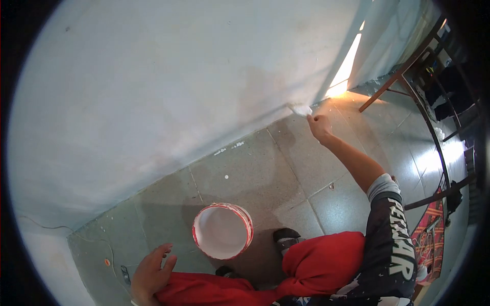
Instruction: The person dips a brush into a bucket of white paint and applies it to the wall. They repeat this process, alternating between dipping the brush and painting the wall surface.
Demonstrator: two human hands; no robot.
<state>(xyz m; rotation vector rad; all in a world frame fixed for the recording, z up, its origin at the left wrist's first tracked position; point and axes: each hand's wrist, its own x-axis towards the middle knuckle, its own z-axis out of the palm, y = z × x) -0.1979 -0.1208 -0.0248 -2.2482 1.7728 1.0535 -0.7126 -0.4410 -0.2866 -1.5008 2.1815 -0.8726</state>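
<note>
Fingers of your right hand [320,128] closed round the brush [302,109] at the foot of the wall [153,92], left hand [149,273] loosely open, seemingly bare, bucket [249,227] upright on the floor [250,173]: keep strokes light, level, bristles skimming low.

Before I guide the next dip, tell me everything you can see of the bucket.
The bucket is round and open-topped, with no lid on it, and looks like plastic. Its rim and outer side show red, smeared with white; the inside is white, though how much paint it holds I cannot tell. It stands on the tiled floor, in front of the person's feet and away from the wall. Neither of the hands touches it.
</note>
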